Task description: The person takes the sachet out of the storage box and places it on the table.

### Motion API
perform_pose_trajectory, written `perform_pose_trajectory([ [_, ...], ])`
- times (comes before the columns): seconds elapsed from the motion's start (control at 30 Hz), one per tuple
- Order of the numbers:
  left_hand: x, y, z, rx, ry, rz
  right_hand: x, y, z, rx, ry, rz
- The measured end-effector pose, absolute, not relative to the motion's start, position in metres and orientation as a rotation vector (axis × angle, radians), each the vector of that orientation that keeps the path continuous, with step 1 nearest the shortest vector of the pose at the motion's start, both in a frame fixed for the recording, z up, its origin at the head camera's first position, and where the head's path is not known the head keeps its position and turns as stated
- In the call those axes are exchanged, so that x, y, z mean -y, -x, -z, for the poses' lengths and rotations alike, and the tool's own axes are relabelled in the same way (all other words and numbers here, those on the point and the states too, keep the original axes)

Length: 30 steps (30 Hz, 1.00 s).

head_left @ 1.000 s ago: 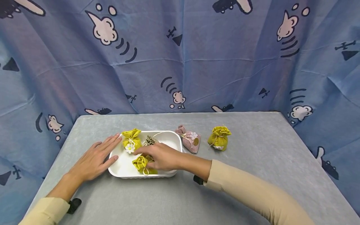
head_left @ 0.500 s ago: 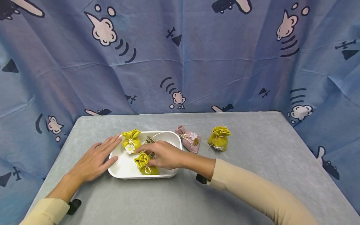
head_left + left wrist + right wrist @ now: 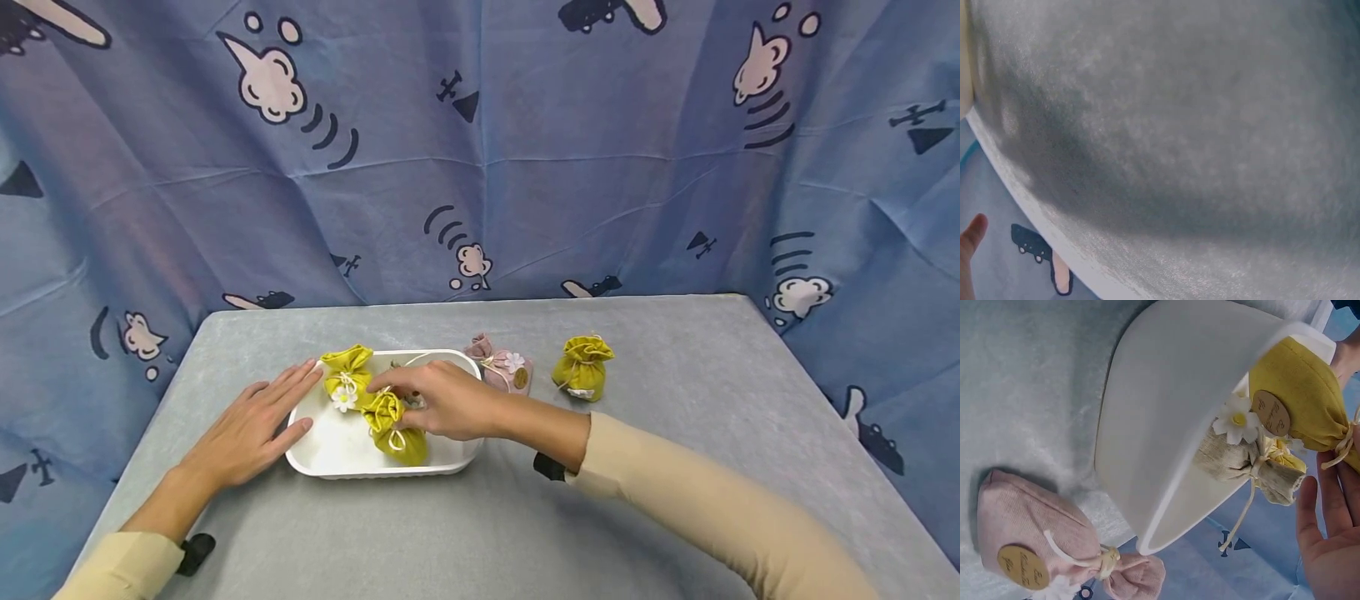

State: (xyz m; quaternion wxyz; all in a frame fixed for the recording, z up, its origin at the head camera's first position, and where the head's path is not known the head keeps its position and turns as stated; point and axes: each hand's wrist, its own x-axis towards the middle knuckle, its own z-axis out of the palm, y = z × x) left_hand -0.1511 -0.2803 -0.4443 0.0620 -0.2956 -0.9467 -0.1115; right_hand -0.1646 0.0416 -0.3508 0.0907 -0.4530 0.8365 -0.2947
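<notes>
My right hand [image 3: 442, 400] reaches over a white tray [image 3: 318, 442] and pinches the gathered neck of a yellow drawstring pouch [image 3: 405, 447] at the tray's front. In the right wrist view, this yellow pouch [image 3: 1291, 387] shows a round tag, close to the tray wall. Behind it is a beige pouch [image 3: 1229, 456] with a white flower, mostly hidden by my hand in the head view. Another yellow pouch [image 3: 347, 375] with a white flower stands in the tray's back left. My left hand [image 3: 251, 425] rests with straight fingers along the tray's left rim.
To the tray's right lies a pink pouch [image 3: 510, 371], partly covered by my right hand and forearm. Farther right, a third yellow pouch [image 3: 582, 367] stands on the grey table [image 3: 697, 417]. A blue patterned curtain [image 3: 480, 125] hangs behind and at both sides.
My right hand has risen and shifted slightly right and back, drawing the yellow pouch's neck up with it. My left hand has stayed at the rim.
</notes>
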Motion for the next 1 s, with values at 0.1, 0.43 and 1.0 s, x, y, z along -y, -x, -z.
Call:
perform_pose_trajectory([
  [0.1, 0.281, 0.151, 0.444, 2.865, 0.894, 0.331, -0.043, 0.164, 0.347, -2.491, 1.344, 0.872],
  [0.43, 0.281, 0.151, 0.445, 2.869, 0.897, 0.336, -0.057, 0.164, 0.331, -2.423, 1.263, 1.024],
  [1.0, 0.279, 0.152, 0.445, 2.873, 0.894, 0.338, -0.097, 0.162, 0.307, -2.494, 1.26, 1.039],
])
